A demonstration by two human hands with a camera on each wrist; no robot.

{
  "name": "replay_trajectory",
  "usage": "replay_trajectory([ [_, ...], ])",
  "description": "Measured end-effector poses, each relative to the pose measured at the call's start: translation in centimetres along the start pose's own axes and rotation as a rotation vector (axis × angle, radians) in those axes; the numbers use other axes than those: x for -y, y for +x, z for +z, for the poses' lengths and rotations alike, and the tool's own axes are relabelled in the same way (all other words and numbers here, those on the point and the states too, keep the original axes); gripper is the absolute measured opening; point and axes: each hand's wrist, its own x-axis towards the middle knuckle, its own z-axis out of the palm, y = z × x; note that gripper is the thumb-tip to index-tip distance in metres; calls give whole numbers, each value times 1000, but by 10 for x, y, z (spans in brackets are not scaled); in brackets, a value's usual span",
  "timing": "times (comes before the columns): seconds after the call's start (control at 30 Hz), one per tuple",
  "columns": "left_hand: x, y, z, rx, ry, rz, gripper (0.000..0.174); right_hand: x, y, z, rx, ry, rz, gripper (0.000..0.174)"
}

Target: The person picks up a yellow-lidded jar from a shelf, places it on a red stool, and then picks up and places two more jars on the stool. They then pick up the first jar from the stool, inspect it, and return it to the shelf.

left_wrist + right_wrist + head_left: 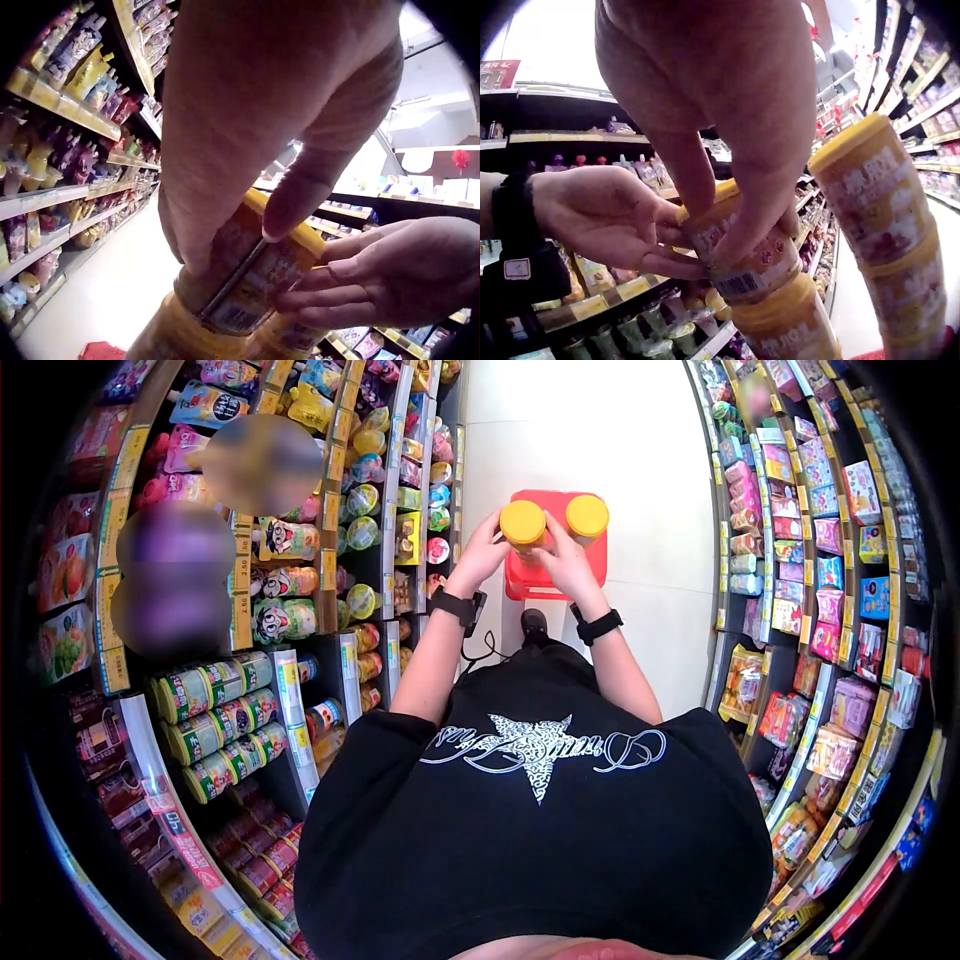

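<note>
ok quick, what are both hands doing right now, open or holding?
Left hand: holding a yellow-lidded jar.
Right hand: holding the same jar from the other side.

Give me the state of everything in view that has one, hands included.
Held jar: yellow lid on, between both hands
Left hand: fingers gripping the held jar
Right hand: fingers gripping it too
Lower jar: directly beneath the held jar
Neighbouring jar: lid on, stacked on another jar, ungripped
Red support: beneath the jars
Wrist straps: fastened
</note>
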Motion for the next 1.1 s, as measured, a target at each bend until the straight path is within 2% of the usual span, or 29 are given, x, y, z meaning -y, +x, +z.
replay_trajectory([
  [0.1, 21, 9, -4, -8, -71, -76, 72, -6, 2, 3, 6, -21, 15, 70],
  [0.2, 38, 14, -7, -31, -96, -27, 67, 0, 3, 1, 0, -29, 39, 69],
  [0.3, 44, 18, -9, -21, 7, -12, 60, 4, 5, -3, 15, -59, 53, 70],
  [0.47, 53, 20, -13, -25, -6, -9, 59, -2, 5, -1, 7, -94, 58, 67],
  [0.67, 36, 9, -11, -59, -21, 8, 63, 1, 9, -1, -50, -58, 4, 60],
  [0.77, 23, 0, -14, -117, 62, 49, 66, 36, 3, -4, -139, -160, -144, 53],
  [0.83, 3, -12, -18, -159, 117, 90, 68, 49, 2, -1, -152, -121, -232, 46],
  [1.0, -38, -51, -34, -239, 156, 240, 69, 88, -4, 18, -30, -16, -289, 36],
  [1.1, -48, -77, -45, -448, 169, 338, 45, 111, -11, 38, 83, 46, -308, 30],
])
